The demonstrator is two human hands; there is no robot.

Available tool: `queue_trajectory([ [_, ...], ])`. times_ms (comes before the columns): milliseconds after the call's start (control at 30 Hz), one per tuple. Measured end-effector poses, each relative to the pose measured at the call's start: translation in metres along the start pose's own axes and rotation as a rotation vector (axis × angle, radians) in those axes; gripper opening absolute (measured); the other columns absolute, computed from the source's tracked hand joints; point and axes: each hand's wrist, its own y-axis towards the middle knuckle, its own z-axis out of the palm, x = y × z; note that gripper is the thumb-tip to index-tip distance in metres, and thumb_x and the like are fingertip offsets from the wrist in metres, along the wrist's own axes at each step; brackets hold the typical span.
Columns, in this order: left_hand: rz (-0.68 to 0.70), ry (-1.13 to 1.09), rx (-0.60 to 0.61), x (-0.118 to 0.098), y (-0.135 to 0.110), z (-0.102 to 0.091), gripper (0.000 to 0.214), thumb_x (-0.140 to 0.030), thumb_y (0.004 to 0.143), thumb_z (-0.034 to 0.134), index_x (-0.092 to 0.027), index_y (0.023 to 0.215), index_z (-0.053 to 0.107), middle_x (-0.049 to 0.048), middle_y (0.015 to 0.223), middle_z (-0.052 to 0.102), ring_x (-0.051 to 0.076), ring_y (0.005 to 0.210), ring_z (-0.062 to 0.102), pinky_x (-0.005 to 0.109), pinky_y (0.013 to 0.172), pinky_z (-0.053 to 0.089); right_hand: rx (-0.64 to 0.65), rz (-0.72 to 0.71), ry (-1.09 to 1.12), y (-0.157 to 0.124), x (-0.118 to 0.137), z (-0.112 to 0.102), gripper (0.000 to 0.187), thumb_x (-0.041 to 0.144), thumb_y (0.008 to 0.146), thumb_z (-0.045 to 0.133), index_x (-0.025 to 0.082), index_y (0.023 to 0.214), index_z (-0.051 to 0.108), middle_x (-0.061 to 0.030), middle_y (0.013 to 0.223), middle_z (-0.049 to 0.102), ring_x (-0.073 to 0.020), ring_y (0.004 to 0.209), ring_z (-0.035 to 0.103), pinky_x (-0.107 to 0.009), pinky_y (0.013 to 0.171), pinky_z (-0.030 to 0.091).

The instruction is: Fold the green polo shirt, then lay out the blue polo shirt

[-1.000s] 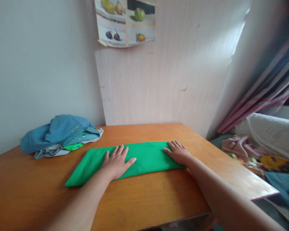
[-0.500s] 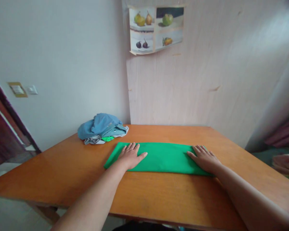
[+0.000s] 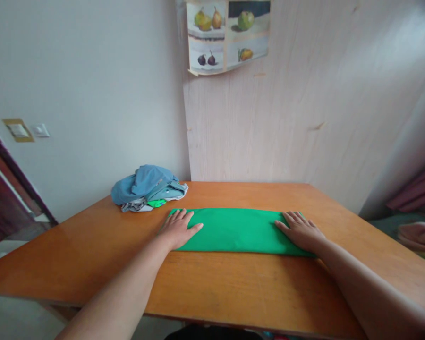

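Note:
A green cloth (image 3: 235, 231), folded into a long flat rectangle, lies across the wooden table (image 3: 233, 283) in front of me. On its left end rests my left hand (image 3: 179, 230), palm down with the fingers spread and the thumb pointing right. My right hand (image 3: 302, 230) lies flat on the right end, its thumb turned inward. Neither hand grips the fabric. Both palms hide parts of the cloth's ends.
At the back left of the table sits a crumpled pile of clothes (image 3: 150, 186), blue on top with grey and bright green below. Fruit pictures (image 3: 228, 38) hang on the wall behind. More fabric (image 3: 420, 236) shows beyond the table's right side.
My left hand has slid left along the green cloth to its left end. My right hand stays in the same place. The view has shifted slightly.

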Motion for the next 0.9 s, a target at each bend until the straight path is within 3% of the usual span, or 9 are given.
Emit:
queue_trajectory([
  [233,-0.004,0.012,0.049,0.0,0.003,-0.004,0.091,-0.08,0.087,0.026,-0.022,0.157,0.032,0.0135,0.165,0.022,0.034,0.152,0.018,0.051,0.12,0.018,0.016,0.001,-0.015,-0.002,0.003,-0.005,0.078,0.07,0.095,0.02,0.022,0.155,0.035,-0.0125,0.162,0.031,-0.0339,0.151,0.019,-0.064,0.116,0.021],
  [400,0.111,0.053,0.108,0.017,0.027,-0.019,0.064,-0.045,0.094,0.034,-0.014,0.15,0.044,0.0146,0.157,0.04,0.026,0.147,0.035,0.04,0.12,0.024,0.083,-0.063,-0.043,0.008,0.006,-0.024,0.067,0.059,0.096,0.03,0.022,0.15,0.044,-0.0138,0.157,0.04,-0.0371,0.147,0.029,-0.073,0.112,0.016],
  [500,0.147,0.058,0.118,0.025,0.044,-0.03,0.063,-0.03,0.085,0.043,-0.016,0.146,0.047,0.0113,0.156,0.044,0.022,0.145,0.039,0.033,0.119,0.027,0.109,-0.176,-0.024,0.025,0.007,-0.035,0.063,0.043,0.091,0.044,0.02,0.149,0.046,-0.0146,0.155,0.043,-0.0362,0.146,0.032,-0.066,0.114,0.021],
  [700,0.166,0.05,0.208,0.027,0.067,-0.045,0.064,-0.031,0.069,0.055,-0.024,0.133,0.059,0.0061,0.139,0.062,0.024,0.124,0.059,0.03,0.102,0.045,0.182,-0.24,0.023,0.057,0.01,-0.046,0.07,0.031,0.076,0.057,0.014,0.144,0.054,-0.0173,0.142,0.058,-0.0321,0.126,0.056,-0.044,0.104,0.043],
  [800,0.146,0.063,0.235,0.024,0.074,-0.05,0.05,-0.033,0.063,0.059,-0.025,0.111,0.068,0.0045,0.112,0.074,0.025,0.101,0.067,0.031,0.084,0.05,0.226,-0.251,0.012,0.062,0.016,-0.053,0.06,0.029,0.072,0.059,0.014,0.131,0.064,-0.017,0.128,0.066,-0.0308,0.11,0.064,-0.039,0.089,0.05],
  [900,0.125,0.089,0.266,0.019,0.077,-0.051,0.03,-0.033,0.06,0.06,-0.024,0.087,0.068,0.0003,0.081,0.072,0.022,0.077,0.065,0.029,0.067,0.046,0.276,-0.27,-0.006,0.06,0.024,-0.061,0.043,0.024,0.071,0.059,0.015,0.111,0.072,-0.0138,0.11,0.073,-0.0261,0.092,0.068,-0.033,0.073,0.049],
])
